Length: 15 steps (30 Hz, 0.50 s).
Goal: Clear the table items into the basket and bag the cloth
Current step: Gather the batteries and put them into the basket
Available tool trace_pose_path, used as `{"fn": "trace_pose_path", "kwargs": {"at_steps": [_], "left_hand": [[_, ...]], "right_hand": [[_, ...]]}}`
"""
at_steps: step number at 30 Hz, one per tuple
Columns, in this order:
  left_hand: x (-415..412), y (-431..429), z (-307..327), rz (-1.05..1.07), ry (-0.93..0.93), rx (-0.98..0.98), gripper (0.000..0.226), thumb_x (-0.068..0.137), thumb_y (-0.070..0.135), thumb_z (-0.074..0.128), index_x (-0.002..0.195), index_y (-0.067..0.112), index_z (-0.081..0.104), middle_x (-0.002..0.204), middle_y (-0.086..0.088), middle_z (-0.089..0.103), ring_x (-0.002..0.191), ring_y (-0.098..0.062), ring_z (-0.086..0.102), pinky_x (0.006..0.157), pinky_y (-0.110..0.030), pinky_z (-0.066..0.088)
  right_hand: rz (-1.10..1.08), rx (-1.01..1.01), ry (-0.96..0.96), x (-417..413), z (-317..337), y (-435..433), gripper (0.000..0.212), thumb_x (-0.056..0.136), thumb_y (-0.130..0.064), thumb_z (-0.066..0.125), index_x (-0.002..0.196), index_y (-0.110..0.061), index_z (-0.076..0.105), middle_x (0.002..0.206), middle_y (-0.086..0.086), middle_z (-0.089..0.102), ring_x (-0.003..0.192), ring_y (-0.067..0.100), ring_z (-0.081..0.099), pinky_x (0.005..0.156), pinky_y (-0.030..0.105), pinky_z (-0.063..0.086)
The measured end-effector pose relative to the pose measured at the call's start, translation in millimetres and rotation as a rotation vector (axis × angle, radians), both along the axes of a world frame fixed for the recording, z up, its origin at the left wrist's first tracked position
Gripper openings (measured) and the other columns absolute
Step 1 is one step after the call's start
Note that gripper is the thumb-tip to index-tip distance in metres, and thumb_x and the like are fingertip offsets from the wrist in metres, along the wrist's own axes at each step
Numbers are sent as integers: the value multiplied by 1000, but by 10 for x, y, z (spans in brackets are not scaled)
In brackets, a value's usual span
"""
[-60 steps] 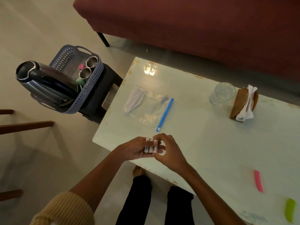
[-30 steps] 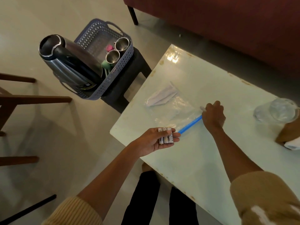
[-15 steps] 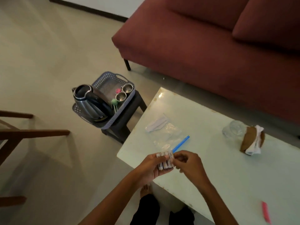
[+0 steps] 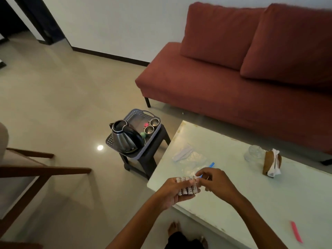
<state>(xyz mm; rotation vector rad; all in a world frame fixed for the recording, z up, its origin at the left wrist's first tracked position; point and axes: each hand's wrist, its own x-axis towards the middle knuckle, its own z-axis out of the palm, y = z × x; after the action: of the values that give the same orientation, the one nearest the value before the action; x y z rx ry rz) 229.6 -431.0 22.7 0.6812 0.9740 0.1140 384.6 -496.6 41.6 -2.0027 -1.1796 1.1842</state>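
My left hand (image 4: 169,192) holds several white batteries (image 4: 187,186) side by side across its fingers, over the near left corner of the pale table (image 4: 251,194). My right hand (image 4: 218,182) touches the batteries' right end with its fingertips. Behind the hands lies a clear zip bag (image 4: 193,161) with a blue seal and a folded white cloth (image 4: 183,154) inside. The grey basket (image 4: 138,115) stands on a dark stool left of the table. It holds a steel kettle (image 4: 124,138) and two steel cups (image 4: 151,125).
On the table sit a glass jar (image 4: 254,153), a brown napkin holder (image 4: 270,162) and a pink strip (image 4: 296,234). A red sofa (image 4: 242,78) runs behind the table. A wooden chair (image 4: 27,169) stands at the left. My feet show below the table's edge.
My right hand reached to the bag's blue seal, then came back to the batteries in my left hand. The view has tilted up, showing more of the sofa and floor.
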Motion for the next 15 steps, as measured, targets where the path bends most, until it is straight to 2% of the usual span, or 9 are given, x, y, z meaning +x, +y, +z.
{"fn": "trace_pose_path", "kwargs": {"at_steps": [4, 10, 15], "left_hand": [[-50, -55, 146, -209, 25, 47, 23, 85, 20, 67, 106, 9, 64, 110, -9, 71, 102, -24, 68, 88, -31, 55], [-151, -86, 196, -330, 71, 49, 27, 85, 11, 65, 111, 6, 62, 102, -6, 73, 90, -21, 71, 82, -29, 57], [-354, 68, 191, -387, 104, 67, 30, 86, 8, 64, 116, 4, 61, 103, -6, 71, 89, -19, 70, 85, -28, 56]], "right_hand": [[107, -27, 4, 12, 126, -34, 23, 87, -21, 62, 110, -17, 64, 82, -14, 56, 68, 2, 56, 52, 5, 41], [237, -126, 76, -128, 174, -43, 10, 84, -20, 66, 94, -18, 64, 75, -2, 61, 59, 7, 59, 48, 11, 43], [301, -160, 33, -373, 157, 166, 8, 84, -20, 66, 87, -16, 60, 84, 2, 62, 66, 8, 61, 55, 13, 47]]}}
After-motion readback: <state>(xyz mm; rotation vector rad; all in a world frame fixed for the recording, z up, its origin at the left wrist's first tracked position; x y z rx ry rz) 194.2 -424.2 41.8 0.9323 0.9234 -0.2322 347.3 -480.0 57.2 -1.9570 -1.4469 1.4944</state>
